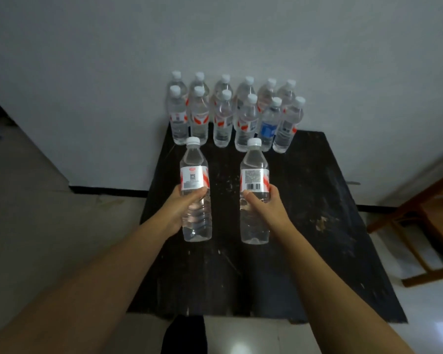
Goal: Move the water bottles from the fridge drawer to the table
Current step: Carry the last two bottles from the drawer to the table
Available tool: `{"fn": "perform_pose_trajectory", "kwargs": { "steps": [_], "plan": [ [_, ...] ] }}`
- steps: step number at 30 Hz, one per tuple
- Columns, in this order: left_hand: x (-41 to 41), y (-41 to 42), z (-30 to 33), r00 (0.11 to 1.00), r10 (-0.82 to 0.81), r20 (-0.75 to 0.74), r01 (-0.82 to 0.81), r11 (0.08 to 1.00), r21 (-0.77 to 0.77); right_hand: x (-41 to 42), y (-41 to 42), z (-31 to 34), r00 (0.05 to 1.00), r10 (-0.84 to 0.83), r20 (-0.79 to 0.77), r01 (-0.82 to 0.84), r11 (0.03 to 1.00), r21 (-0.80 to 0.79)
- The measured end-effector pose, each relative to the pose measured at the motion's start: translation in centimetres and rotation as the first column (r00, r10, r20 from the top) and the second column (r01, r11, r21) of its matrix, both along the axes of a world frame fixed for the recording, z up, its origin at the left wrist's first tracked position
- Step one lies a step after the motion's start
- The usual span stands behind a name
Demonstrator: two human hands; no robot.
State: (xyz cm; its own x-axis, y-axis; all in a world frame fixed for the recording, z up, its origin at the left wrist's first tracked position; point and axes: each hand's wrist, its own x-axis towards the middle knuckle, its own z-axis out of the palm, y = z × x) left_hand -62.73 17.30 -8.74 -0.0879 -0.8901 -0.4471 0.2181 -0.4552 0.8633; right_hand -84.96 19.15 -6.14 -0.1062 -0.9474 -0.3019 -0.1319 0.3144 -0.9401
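Note:
My left hand [183, 204] grips a clear water bottle [195, 175] with a white cap and a red and white label, upright over the black table [304, 226]. My right hand [264, 204] grips a second such bottle [255, 172], its barcode turned to me. I cannot tell whether the two bottles stand on the table or hang just above it. At the far edge of the table, against the wall, several more bottles [223, 118] stand in two rows. One of them has a blue label [268, 127].
A wooden chair [420, 226] stands to the right of the table. A grey wall rises behind the bottles, with a black skirting strip [108, 191] at its foot. Pale floor tiles surround the table.

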Motion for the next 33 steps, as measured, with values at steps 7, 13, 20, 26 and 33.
{"fn": "perform_pose_trajectory", "kwargs": {
  "steps": [7, 13, 20, 26, 33],
  "plan": [
    [4.3, -11.3, -1.9, 0.991, -0.022, 0.132, 0.01, 0.996, 0.093, 5.0, -11.3, -1.7, 0.996, 0.007, -0.086, -0.002, 0.998, 0.058],
    [7.5, -19.5, -4.1, 0.973, 0.001, 0.23, -0.014, 0.998, 0.056, 9.8, -19.8, -3.8, 0.995, 0.044, -0.088, -0.038, 0.997, 0.071],
    [8.1, -23.4, -5.2, 0.935, 0.13, 0.33, -0.097, 0.989, -0.114, 13.5, -24.3, -6.1, 0.995, -0.037, -0.09, 0.036, 0.999, -0.008],
    [7.3, -24.1, -7.1, 0.89, 0.222, 0.398, -0.123, 0.958, -0.259, 14.9, -24.8, -7.5, 0.993, -0.035, -0.115, 0.032, 0.999, -0.026],
    [7.0, -23.4, -8.5, 0.882, 0.266, 0.39, -0.13, 0.931, -0.341, 15.0, -24.4, -8.4, 0.989, -0.032, -0.142, 0.029, 0.999, -0.028]
  ]
}}
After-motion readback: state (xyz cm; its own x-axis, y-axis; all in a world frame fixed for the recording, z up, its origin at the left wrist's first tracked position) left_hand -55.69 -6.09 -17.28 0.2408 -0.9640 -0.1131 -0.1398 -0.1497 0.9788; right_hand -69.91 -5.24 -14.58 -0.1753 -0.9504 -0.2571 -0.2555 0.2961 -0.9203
